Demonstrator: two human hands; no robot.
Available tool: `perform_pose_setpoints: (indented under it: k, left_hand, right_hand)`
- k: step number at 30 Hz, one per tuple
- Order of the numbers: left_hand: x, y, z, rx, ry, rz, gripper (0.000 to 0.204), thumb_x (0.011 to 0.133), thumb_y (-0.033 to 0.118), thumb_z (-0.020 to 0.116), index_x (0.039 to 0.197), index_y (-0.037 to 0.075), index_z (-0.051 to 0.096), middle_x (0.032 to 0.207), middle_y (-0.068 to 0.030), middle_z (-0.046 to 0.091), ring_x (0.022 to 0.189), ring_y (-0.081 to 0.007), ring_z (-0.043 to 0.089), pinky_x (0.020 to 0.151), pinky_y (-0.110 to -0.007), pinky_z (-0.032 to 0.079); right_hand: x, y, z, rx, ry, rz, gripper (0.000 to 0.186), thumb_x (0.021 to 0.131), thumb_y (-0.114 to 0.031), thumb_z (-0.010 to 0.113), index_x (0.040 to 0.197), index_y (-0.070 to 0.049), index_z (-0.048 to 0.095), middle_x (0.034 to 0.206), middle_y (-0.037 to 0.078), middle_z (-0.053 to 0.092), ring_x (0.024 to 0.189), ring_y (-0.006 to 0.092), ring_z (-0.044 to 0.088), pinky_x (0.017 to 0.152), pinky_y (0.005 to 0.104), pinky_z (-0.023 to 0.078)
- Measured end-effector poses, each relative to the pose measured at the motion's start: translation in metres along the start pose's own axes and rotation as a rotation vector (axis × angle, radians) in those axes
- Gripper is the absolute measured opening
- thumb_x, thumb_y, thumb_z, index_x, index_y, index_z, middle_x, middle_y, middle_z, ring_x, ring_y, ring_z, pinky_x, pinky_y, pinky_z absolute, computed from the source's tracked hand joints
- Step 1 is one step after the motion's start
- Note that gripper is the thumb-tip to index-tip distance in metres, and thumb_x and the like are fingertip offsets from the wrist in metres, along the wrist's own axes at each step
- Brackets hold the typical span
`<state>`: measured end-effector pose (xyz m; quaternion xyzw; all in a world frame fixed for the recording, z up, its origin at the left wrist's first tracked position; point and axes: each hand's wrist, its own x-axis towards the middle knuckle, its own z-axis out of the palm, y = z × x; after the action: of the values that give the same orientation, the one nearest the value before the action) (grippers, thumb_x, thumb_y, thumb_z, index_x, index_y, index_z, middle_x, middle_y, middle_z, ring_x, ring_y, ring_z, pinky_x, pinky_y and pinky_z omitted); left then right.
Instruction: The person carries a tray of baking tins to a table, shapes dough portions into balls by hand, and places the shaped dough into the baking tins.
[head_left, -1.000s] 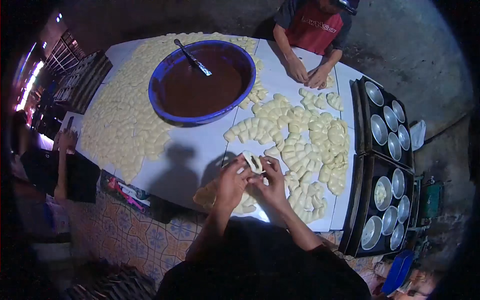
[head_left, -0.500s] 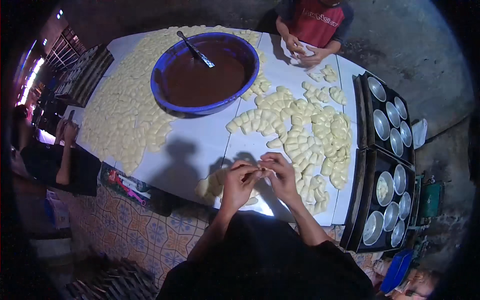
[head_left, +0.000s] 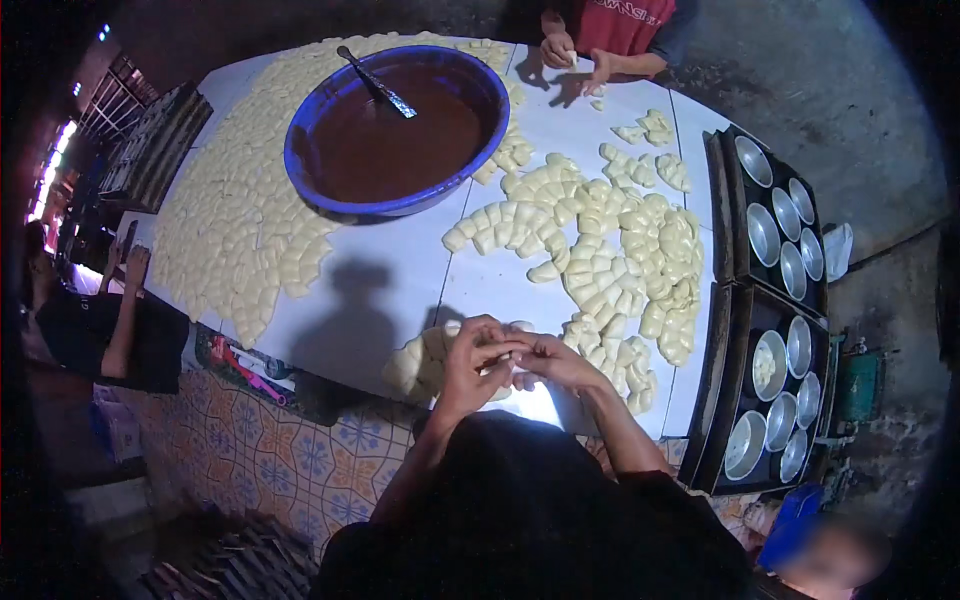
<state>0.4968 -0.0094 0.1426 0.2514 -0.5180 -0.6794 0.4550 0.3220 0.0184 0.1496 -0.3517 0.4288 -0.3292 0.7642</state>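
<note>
Dough piece (head_left: 508, 366), small and pale, sits pinched between both hands at the near edge of the white table (head_left: 400, 270), just above the person's dark-clothed chest. Left hand (head_left: 476, 358) is curled, its fingers (head_left: 500, 340) bent over the top of the piece, wrist cocked and forearm rising from the lower edge. Right hand (head_left: 553, 362) meets it from the other side, fingers narrowed onto the same piece, thumb tucked in; the two hands touch each other. How much of the piece lies inside the grip cannot be told.

A small heap of dough (head_left: 420, 362) lies just beside the left hand, and a wider spread of shaped pieces (head_left: 610, 250) fills the table ahead and to the right. A blue basin (head_left: 395, 130) of brown filling with a spoon (head_left: 378, 84) stands well beyond. Dark trays with round metal moulds (head_left: 785, 300) line the right edge. Across the table, another person's hands (head_left: 575, 58) work at a piece too.
</note>
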Motion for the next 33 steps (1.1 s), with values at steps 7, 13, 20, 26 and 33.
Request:
perform_pose_setpoints:
  k: [7,13,20,26,33]
  left_hand:
    - [0.004,-0.015,-0.032,0.287,0.409,0.026,0.031,0.083,-0.005,0.056,0.113,0.001,0.052,0.112,-0.0098,0.054,0.108,-0.0201,0.055,0.094,-0.031,0.043]
    - [-0.012,-0.018,-0.068,0.606,0.44,-0.039,0.009,0.087,-0.001,0.055,0.096,0.0,0.059,0.096,-0.0088,0.061,0.091,-0.0165,0.061,0.082,-0.028,0.048]
    - [-0.022,-0.03,-0.039,0.96,-0.005,-0.094,0.065,0.083,-0.003,0.052,0.141,0.0,0.022,0.136,-0.0158,0.045,0.129,-0.0307,0.042,0.107,-0.042,0.031]
    - [-0.027,-0.063,-0.046,1.468,-0.26,-0.047,0.065,0.082,0.003,0.054,0.14,-0.005,0.024,0.143,-0.0158,0.037,0.137,-0.0284,0.029,0.113,-0.046,0.017]
    - [0.005,-0.013,-0.012,0.269,0.101,-0.039,0.047,0.089,0.008,0.058,0.134,-0.001,0.045,0.13,-0.0169,0.053,0.122,-0.0232,0.049,0.101,-0.031,0.037]
  right_hand:
    - [0.054,0.026,-0.063,-0.397,0.264,-0.363,0.038,0.077,0.004,0.056,0.115,0.002,0.06,0.114,0.01,0.06,0.098,0.015,0.057,0.076,0.0274,0.048]
    - [0.06,0.049,-0.08,-0.767,0.302,-0.35,0.043,0.073,-0.004,0.057,0.116,-0.003,0.059,0.118,0.017,0.058,0.101,0.0328,0.058,0.087,0.0395,0.047]
    - [0.054,0.044,-0.012,-1.578,0.399,-0.645,0.03,0.069,-0.011,0.063,0.1,-0.011,0.066,0.116,0.009,0.059,0.114,0.0255,0.051,0.094,0.0431,0.038]
    - [0.03,0.013,0.004,-0.59,0.234,-0.513,0.025,0.068,0.005,0.066,0.091,-0.003,0.062,0.091,0.011,0.06,0.09,0.0254,0.06,0.081,0.0356,0.047]
    - [-0.012,-0.045,0.014,-0.283,0.494,-0.762,0.03,0.077,0.001,0.07,0.106,-0.001,0.062,0.114,0.007,0.049,0.102,0.0133,0.053,0.069,0.0218,0.05]
